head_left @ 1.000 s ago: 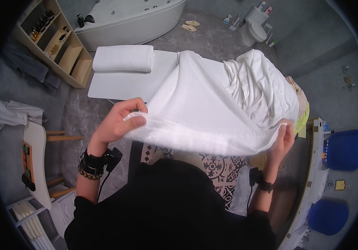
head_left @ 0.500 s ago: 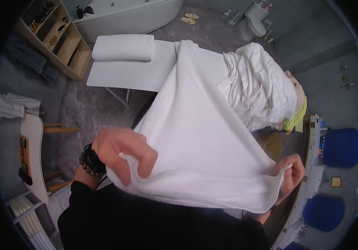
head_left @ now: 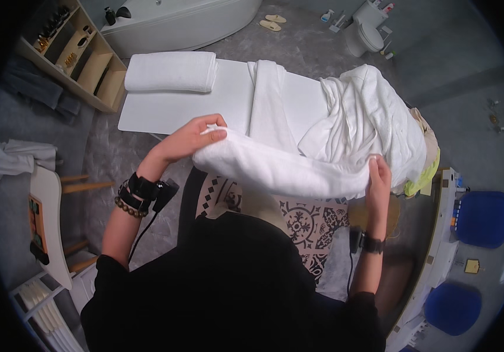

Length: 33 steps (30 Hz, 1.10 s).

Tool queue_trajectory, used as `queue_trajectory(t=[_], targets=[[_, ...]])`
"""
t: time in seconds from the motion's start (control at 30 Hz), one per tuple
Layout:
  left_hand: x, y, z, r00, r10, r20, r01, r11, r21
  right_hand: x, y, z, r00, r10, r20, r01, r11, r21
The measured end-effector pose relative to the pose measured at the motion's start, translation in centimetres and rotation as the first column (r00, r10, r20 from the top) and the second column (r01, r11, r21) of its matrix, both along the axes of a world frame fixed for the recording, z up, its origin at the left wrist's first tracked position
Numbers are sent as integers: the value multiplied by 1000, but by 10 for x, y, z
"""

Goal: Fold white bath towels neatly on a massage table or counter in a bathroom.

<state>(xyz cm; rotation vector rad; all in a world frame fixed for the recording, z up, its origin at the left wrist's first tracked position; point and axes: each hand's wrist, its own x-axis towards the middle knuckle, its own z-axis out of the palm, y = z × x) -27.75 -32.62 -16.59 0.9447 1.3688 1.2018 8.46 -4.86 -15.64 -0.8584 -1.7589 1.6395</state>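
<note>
A large white towel (head_left: 281,171) stretches between my two hands at the near side of a white table (head_left: 164,114). My left hand (head_left: 200,138) pinches its left corner, thumb on top. At the other end, my right hand (head_left: 379,173) grips the right corner between thumb and fingers. The towel's far part lies in a narrow strip across the tabletop, while its near edge hangs in a fold. Left on the table sits a folded white towel (head_left: 169,73). A crumpled heap of white cloth (head_left: 369,111) covers the table's right end.
Behind the table are a white bathtub (head_left: 187,26), beige slippers (head_left: 272,22) and a toilet (head_left: 369,36). Wooden shelves (head_left: 93,64) stand at the far left, a small white table (head_left: 52,217) nearer. Along the right are a long counter (head_left: 425,264) and blue chairs (head_left: 484,219).
Both hands have moved forward, away from my body, carrying the towel's near edge toward the table. The wide spread towel has gathered into a fold, and patterned floor now shows below it.
</note>
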Motion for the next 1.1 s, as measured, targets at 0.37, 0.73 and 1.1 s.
queue_trajectory(t=[0.37, 0.73, 1.1], targets=[[-147, 159, -72, 789, 609, -80, -607, 793, 51, -200, 225, -102, 988, -115, -106, 88, 970, -228], [-37, 111, -291, 864, 486, -131, -388, 478, -788, -142, 128, -322, 634, 112, 765, 52, 981, -187], [-25, 95, -308, 885, 425, 190, -265, 796, -545, -123, 81, -307, 655, 58, 754, 23, 995, -97]])
